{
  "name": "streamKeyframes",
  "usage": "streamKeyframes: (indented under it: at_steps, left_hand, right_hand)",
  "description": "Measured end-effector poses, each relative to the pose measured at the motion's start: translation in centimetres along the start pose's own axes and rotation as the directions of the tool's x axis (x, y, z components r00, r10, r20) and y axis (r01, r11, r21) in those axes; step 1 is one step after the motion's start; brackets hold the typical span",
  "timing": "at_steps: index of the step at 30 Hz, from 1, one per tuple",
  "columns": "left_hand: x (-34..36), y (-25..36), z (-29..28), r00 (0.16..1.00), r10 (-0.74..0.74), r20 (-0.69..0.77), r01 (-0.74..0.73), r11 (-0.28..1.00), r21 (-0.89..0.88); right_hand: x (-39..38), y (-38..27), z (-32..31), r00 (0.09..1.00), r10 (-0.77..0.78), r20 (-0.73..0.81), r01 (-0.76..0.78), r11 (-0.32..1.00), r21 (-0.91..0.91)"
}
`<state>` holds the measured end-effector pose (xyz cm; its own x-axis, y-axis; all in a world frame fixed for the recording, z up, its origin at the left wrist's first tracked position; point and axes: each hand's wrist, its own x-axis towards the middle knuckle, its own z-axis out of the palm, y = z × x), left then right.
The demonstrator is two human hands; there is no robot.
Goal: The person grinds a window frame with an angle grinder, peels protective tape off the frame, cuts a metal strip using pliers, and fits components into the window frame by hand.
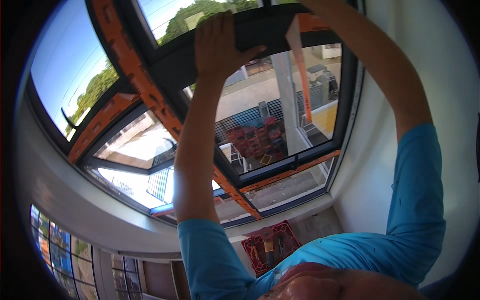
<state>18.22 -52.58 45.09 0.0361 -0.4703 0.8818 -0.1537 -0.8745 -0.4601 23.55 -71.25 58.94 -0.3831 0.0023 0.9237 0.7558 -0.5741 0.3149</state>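
Note:
My left hand (215, 47) lies on the dark window frame (170, 65) near the top, fingers spread with the thumb stretched toward the right. My right arm reaches up along the right side to the top edge, where my right hand (312, 6) is mostly cut off, so its fingers cannot be made out. An orange strip (115, 35) runs down the middle mullion, and an orange piece (309, 22) sits on the frame below my right hand. Glass panes (245, 90) above and below my left hand show the yard outside.
A red crate (250, 250) holding hand tools (269, 250) stands below the window, by my body. A white wall (377, 155) borders the window on the right. At the lower left are another gridded window (65, 250) and brown panels (157, 280). Outside are stacked red items (247, 137) and a street.

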Motion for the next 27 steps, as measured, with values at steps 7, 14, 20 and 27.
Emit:
streamKeyframes:
  at_steps: [7, 14, 20, 27]
  left_hand:
    - [0.6, 0.9, -0.7, 0.999, -0.01, 0.038, 0.009, 1.0, 0.006]
    - [0.2, 1.4, -0.5, 1.0, 0.018, 0.006, -0.018, 1.0, 0.002]
    - [-0.2, 1.1, -0.5, 0.993, -0.001, 0.116, 0.001, 1.0, 0.001]
    - [-0.5, 0.6, -1.1, 0.988, 0.052, 0.143, -0.054, 0.998, 0.015]
  right_hand:
    - [-5.1, -1.1, 3.6, 0.722, 0.677, 0.142, -0.683, 0.665, 0.303]
    - [-4.2, -2.4, 2.0, 0.557, 0.758, 0.341, -0.813, 0.414, 0.408]
    - [-5.0, -1.6, 3.6, 0.614, 0.712, 0.341, -0.789, 0.549, 0.275]
    - [-5.2, -1.0, 4.7, 0.58, 0.762, 0.287, -0.814, 0.548, 0.193]
